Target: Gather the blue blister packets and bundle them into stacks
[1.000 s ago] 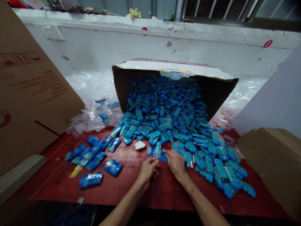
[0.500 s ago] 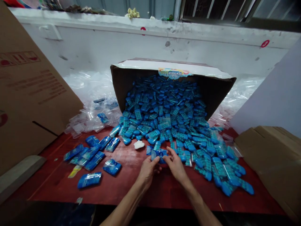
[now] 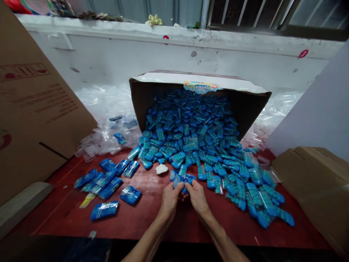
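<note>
My left hand (image 3: 170,199) and my right hand (image 3: 198,198) are close together above the front middle of the table. Thumbs and fingers of both pinch a small blue printed packet (image 3: 188,178), with a clear plastic part near the left thumb. The fingers partly hide it. Just beyond lies the near edge of a heap of small blue cases with teal dotted faces (image 3: 191,145), many in clear film. A crumpled white lump (image 3: 161,169) rests beyond my left hand.
A cardboard box (image 3: 201,77) on its side holds the heap, which spills onto the red table (image 3: 131,222). Several finished-looking blue packets (image 3: 104,210) lie at left. Clear plastic sleeves (image 3: 103,134) pile behind them. Cardboard boxes stand left (image 3: 40,98) and right (image 3: 313,182).
My right hand has drawn in toward my left and slightly nearer to me. Its fingers, earlier more spread along the packet's right side, are now closed near the left thumb.
</note>
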Demonstrator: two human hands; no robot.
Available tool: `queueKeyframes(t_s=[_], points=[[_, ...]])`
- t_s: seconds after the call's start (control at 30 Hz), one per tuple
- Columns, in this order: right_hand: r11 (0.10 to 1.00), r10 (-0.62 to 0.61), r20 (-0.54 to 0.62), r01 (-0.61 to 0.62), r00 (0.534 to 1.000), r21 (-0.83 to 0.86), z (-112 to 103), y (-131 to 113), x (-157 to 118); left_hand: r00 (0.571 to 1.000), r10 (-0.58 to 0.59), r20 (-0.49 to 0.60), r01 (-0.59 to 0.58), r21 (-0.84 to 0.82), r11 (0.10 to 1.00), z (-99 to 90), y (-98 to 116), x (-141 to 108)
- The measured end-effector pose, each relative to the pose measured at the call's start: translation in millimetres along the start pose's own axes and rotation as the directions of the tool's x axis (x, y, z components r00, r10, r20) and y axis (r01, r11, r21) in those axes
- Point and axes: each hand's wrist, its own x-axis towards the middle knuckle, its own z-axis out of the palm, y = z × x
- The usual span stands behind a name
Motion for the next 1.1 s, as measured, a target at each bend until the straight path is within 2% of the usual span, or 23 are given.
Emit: queueKeyframes(t_s=[0.1,0.2,0.27,0.37,0.47,0.57,0.77,0.87,1.1], points=[[0.997,-0.02,-0.054,0.016,0.998,-0.076,4.1,-0.8,-1.7,0.999,-0.001,-0.05,0.001,-0.003,1.0,-0.2,-1.2,-0.1],[0.985,-0.054,-0.106,0.035,0.993,-0.169,6.0,-2.0,-4.3,0.999,-0.034,-0.035,0.034,0.0,0.999,-1.3,0.6,-3.0],[0.977,-0.085,-0.108,0.061,0.99,-0.205,7.2,-3.1,-7.2,0.999,-0.041,-0.022,0.041,-0.008,0.999,-2.4,2.2,-5.4],[0.967,-0.139,-0.094,0.115,0.986,-0.227,10.4,-4.9,-12.0,0.998,-0.02,-0.063,0.018,-0.048,0.999,-2.2,3.7,-8.2],[0.971,-0.153,-0.113,0.128,0.982,-0.201,13.8,-6.0,-13.8,0.993,0.001,-0.12,-0.006,-0.045,0.999,1.8,5.2,-9.5],[0.982,-0.115,-0.129,0.094,0.985,-0.165,13.3,-6.2,-11.1,0.991,0.017,-0.136,-0.02,-0.023,1.0,6.2,6.7,-9.4],[0.998,-0.066,-0.041,0.065,0.997,-0.025,1.3,-5.7,-0.2,0.999,-0.021,-0.049,0.02,-0.012,1.0,3.0,4.6,-6.8],[0.999,-0.051,-0.025,0.052,0.998,0.018,-0.6,-4.6,1.2,0.999,0.013,-0.052,-0.012,0.022,1.0,0.5,5.0,-6.6],[0.997,-0.072,-0.125,0.072,0.99,-0.001,8.6,-9.5,0.8,0.987,0.072,-0.143,-0.064,0.058,0.996,8.2,10.4,-2.5]])
